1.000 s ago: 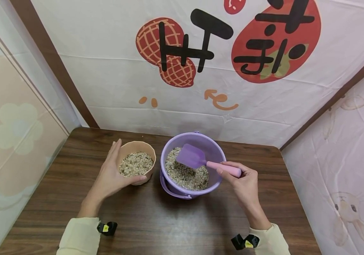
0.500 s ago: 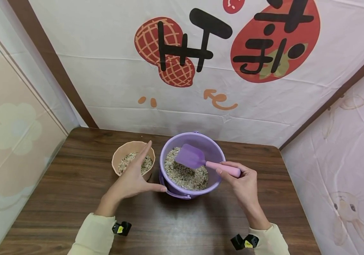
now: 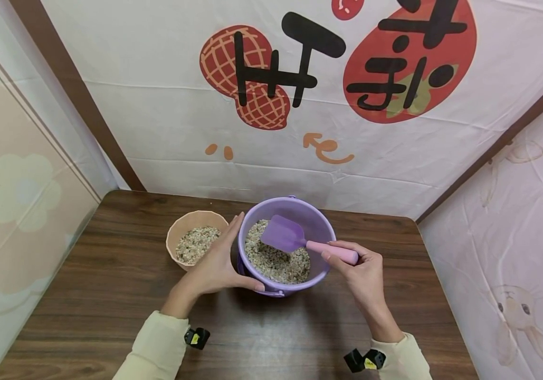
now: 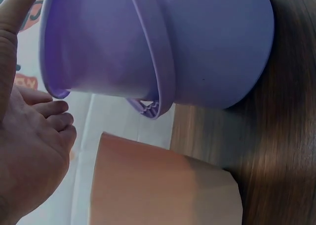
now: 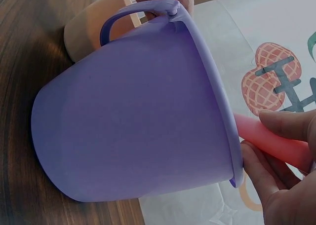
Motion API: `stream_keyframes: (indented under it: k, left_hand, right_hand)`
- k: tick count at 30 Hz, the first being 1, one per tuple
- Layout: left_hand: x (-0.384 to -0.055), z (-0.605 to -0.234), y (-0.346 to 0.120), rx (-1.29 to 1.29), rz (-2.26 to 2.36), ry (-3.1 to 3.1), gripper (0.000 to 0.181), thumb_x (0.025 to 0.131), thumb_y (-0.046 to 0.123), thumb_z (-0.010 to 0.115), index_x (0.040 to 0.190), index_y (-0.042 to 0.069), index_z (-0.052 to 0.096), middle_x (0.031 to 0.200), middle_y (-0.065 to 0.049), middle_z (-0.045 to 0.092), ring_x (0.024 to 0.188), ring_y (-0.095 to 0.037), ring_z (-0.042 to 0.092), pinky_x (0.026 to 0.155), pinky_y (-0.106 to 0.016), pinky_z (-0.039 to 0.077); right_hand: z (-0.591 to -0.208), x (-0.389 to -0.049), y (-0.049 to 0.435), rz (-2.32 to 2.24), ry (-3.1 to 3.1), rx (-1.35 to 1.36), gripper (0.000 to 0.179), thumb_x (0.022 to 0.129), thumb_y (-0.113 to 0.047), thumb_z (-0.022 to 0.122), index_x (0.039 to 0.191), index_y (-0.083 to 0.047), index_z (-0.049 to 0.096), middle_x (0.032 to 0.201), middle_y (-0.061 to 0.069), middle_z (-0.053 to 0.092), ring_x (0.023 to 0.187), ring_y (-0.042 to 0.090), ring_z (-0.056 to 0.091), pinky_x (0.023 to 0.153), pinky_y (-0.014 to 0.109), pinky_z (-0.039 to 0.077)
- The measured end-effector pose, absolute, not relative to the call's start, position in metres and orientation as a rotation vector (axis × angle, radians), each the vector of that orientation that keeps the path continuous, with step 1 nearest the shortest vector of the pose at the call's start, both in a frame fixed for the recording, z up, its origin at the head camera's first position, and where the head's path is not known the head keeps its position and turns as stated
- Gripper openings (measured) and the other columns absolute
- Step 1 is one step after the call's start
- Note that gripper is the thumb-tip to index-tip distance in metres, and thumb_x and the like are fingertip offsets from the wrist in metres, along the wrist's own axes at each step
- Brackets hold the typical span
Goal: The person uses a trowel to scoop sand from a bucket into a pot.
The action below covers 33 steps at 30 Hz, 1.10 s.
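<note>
A purple bucket (image 3: 307,210) holds coarse pale grains (image 3: 276,264) and stands on the table. Pinched by its pink handle, a toy shovel (image 3: 284,233) with a purple blade lies over the grains; my right hand (image 3: 368,269) grips that handle at the bucket's right rim. My left hand (image 3: 216,266) is at the bucket's left rim, thumb and fingers spread wide and fairly straight along it. In the left wrist view, its fingertips (image 4: 60,106) are right by the rim. Left of the bucket is a peach faceted pot (image 3: 176,235) with similar grains, partly behind my left hand.
The bucket's handle (image 4: 160,52) hangs down on its left side. A dark wooden table (image 3: 110,274) carries everything, with a printed cloth wall (image 3: 181,132) close behind its back edge and more cloth at both sides.
My left hand has left the peach pot and moved right to the bucket's left rim. My right hand, the shovel and the bucket have stayed in place.
</note>
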<state>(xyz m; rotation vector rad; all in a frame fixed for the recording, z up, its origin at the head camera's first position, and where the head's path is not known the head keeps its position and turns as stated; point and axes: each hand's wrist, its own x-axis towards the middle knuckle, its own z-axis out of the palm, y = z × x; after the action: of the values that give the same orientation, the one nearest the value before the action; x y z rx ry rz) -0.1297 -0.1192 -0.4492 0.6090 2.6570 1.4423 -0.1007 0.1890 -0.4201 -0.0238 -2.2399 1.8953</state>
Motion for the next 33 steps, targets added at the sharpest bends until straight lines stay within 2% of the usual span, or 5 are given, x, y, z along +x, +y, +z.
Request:
stream_keyframes:
  k: [9, 14, 18, 27, 33]
  left_hand:
    - [-0.130, -0.449, -0.115, 0.588, 1.421, 2.668, 0.152, 0.050, 0.059, 0.097, 0.165, 0.018, 0.007, 0.169, -0.011, 0.010, 0.153, -0.033, 0.012, 0.119, -0.059, 0.020]
    - [-0.131, -0.450, -0.114, 0.570, 1.420, 2.669, 0.152, 0.050, 0.060, 0.097, 0.165, 0.018, 0.007, 0.169, -0.012, 0.010, 0.153, -0.035, 0.013, 0.118, -0.061, 0.020]
    - [-0.131, -0.451, -0.115, 0.551, 1.443, 2.661, 0.152, 0.049, 0.059, 0.098, 0.165, 0.021, 0.007, 0.169, -0.012, 0.011, 0.153, -0.034, 0.014, 0.118, -0.061, 0.020]
    - [-0.132, -0.451, -0.114, 0.558, 1.475, 2.642, 0.152, 0.048, 0.060, 0.098, 0.165, 0.021, 0.009, 0.168, -0.011, 0.012, 0.153, -0.033, 0.014, 0.119, -0.060, 0.021]
    - [-0.133, -0.452, -0.115, 0.565, 1.466, 2.641, 0.152, 0.049, 0.058, 0.098, 0.165, 0.020, 0.008, 0.169, -0.012, 0.011, 0.153, -0.033, 0.013, 0.119, -0.060, 0.021]
  right_hand:
    - [-0.416, -0.101, 0.194, 1.828, -2.311, 0.044, 0.026, 0.079, -0.009, 0.089, 0.103, -0.005, 0.080, 0.092, 0.009, 0.078, 0.087, 0.014, 0.071, 0.064, 0.021, 0.053]
    - [-0.406, -0.102, 0.200, 1.605, -2.395, 0.189, 0.027, 0.076, -0.005, 0.090, 0.101, -0.005, 0.080, 0.093, 0.009, 0.078, 0.087, 0.011, 0.070, 0.067, 0.017, 0.052]
    - [-0.398, -0.106, 0.201, 1.386, -2.484, 0.285, 0.028, 0.073, -0.009, 0.092, 0.099, -0.010, 0.082, 0.093, 0.003, 0.078, 0.086, 0.014, 0.071, 0.070, 0.016, 0.052]
    - [-0.395, -0.113, 0.190, 1.136, -2.630, 0.360, 0.023, 0.072, -0.005, 0.092, 0.092, -0.012, 0.082, 0.090, 0.003, 0.077, 0.083, 0.018, 0.070, 0.072, 0.036, 0.056]
    - [-0.397, -0.118, 0.185, 1.153, -2.657, 0.322, 0.021, 0.073, -0.008, 0.092, 0.091, -0.012, 0.081, 0.086, 0.003, 0.077, 0.080, 0.016, 0.070, 0.070, 0.034, 0.056]
